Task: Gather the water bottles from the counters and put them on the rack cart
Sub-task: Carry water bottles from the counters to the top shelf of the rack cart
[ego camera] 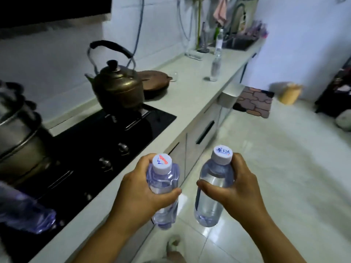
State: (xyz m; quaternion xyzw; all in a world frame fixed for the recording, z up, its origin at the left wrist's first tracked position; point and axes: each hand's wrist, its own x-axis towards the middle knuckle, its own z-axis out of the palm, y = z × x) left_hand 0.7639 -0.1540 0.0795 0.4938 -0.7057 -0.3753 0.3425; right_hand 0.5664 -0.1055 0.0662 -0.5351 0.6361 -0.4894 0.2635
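Note:
My left hand (138, 194) grips a clear water bottle with a white cap (164, 179), held upright over the counter's front edge. My right hand (237, 190) grips a second clear bottle with a white cap (212, 198), upright above the floor. Another water bottle (216, 67) stands further along the pale counter (190, 95). One more bottle (219, 39) stands near the sink at the far end. A bluish plastic bottle (28, 211) lies at the left edge by the stove. No rack cart is clearly visible.
A brass kettle (117, 84) sits on the black gas stove (98, 149), a steel pot (17, 137) to its left and a brown pan (153, 80) behind. A patterned mat (254, 101) and a yellow bin (290, 93) are on the tiled floor.

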